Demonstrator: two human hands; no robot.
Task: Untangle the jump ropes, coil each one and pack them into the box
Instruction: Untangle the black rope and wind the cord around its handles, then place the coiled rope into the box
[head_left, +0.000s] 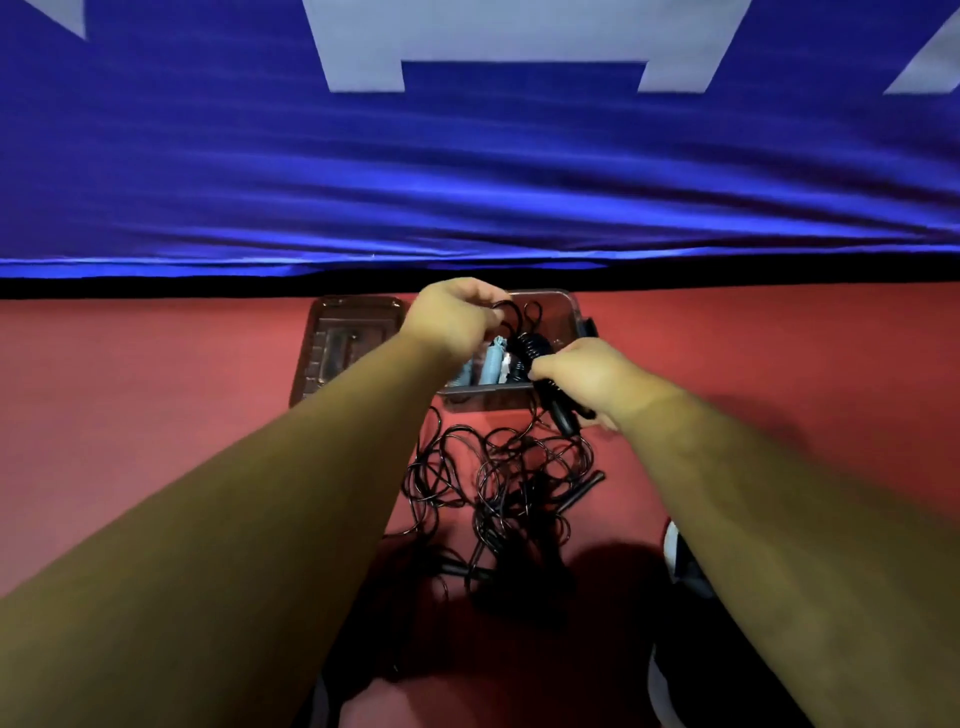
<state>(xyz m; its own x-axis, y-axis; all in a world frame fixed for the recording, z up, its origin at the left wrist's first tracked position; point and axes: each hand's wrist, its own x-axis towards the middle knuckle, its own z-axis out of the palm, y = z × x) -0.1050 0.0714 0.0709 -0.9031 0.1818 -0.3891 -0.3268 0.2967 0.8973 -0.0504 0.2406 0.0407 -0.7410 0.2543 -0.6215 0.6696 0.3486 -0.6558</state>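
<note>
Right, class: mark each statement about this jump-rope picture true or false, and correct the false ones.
1. The left hand pinches a black rope loop above the box. True.
2. The right hand is empty. False: it grips black handles wound with rope.
3. The lid is on the box. False: it lies on the floor left of the box.
4. A tangle of black rope lies on the floor in front of the box. True.

Left hand, right hand bare; forearms bare down to lower frame corners. Lower right: dark worn item, white edging, shoe or garment unclear.
</note>
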